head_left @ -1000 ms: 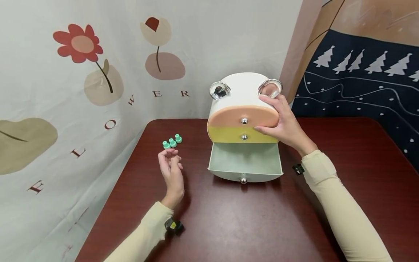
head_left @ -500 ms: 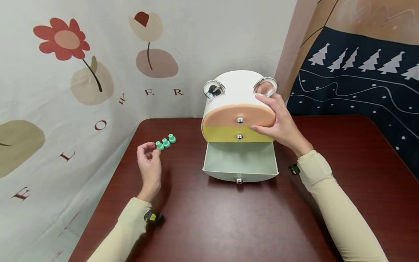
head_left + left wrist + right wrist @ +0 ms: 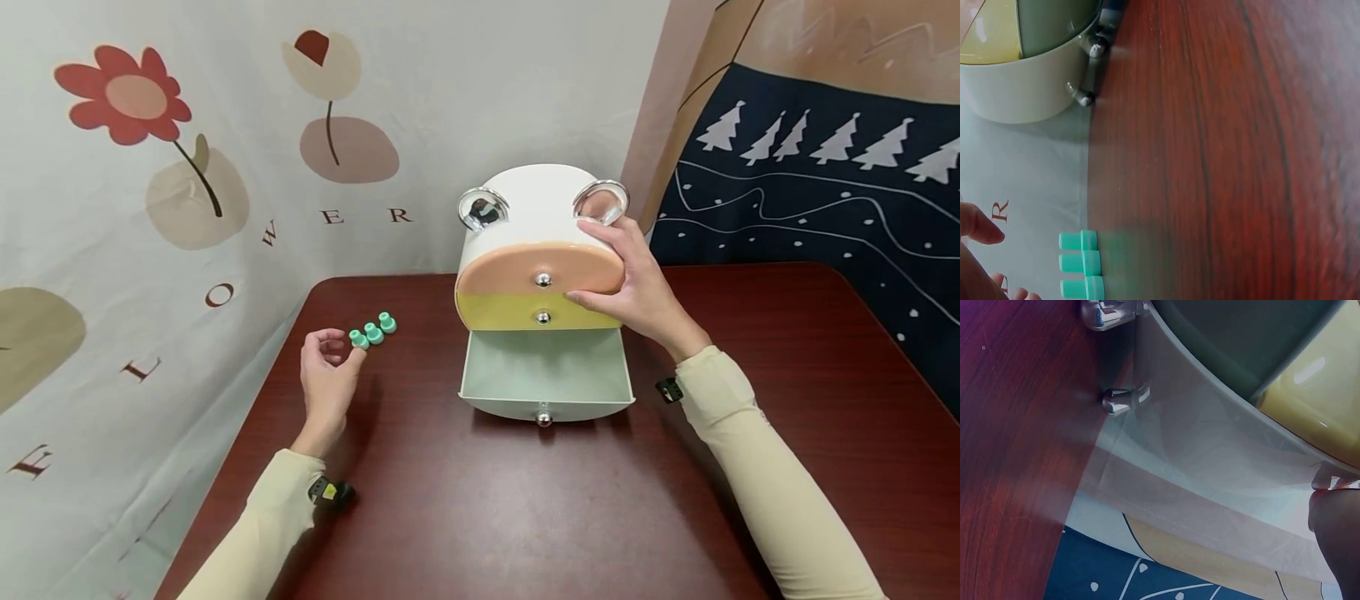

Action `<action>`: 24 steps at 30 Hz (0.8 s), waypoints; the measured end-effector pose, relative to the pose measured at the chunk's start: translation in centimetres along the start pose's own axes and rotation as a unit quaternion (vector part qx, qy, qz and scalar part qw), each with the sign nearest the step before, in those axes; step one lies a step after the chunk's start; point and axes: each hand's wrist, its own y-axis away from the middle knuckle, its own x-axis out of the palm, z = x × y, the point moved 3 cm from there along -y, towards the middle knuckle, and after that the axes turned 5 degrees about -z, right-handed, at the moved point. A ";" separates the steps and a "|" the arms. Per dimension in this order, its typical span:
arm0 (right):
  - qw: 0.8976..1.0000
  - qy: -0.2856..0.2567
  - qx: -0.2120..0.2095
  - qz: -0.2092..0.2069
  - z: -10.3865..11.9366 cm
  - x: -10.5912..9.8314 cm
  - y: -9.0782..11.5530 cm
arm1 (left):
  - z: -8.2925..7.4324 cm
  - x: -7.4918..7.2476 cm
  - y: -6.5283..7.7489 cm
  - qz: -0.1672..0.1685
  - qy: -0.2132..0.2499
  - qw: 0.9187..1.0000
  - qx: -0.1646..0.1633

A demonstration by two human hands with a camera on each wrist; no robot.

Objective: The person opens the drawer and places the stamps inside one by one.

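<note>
A small desktop drawer box [image 3: 540, 196] with a white body and two silver ear shapes stands on the table. Its orange upper drawer [image 3: 502, 271] and yellow middle drawer [image 3: 495, 312] are closed; the pale green bottom drawer [image 3: 547, 367] is pulled out, nothing visible inside. My right hand [image 3: 641, 287] grips the box's right side, thumb across the front, fingers up by the right ear. Three turquoise stepped pegs [image 3: 373, 332] stand in a slanting row at left. Around the nearest peg my left hand [image 3: 330, 375] is spread, thumb and fingers apart; in the left wrist view [image 3: 979, 228] they hold nothing.
The dark red wooden table [image 3: 450, 517] carries everything. Behind it hangs a pale cloth [image 3: 420, 100] printed with flowers and letters, and a dark blue panel [image 3: 810, 200] with white trees lies to the right. The open drawer juts toward the front.
My left hand has moved left and come up to the nearest peg, its thumb and fingers parting. The right hand keeps its hold on the box. The head view has shifted slightly.
</note>
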 end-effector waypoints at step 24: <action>1.000 -0.012 -0.001 0.001 2.0 0.1 -0.2 | 1.7 0.3 -3.0 0.076 -0.086 0.993 -0.027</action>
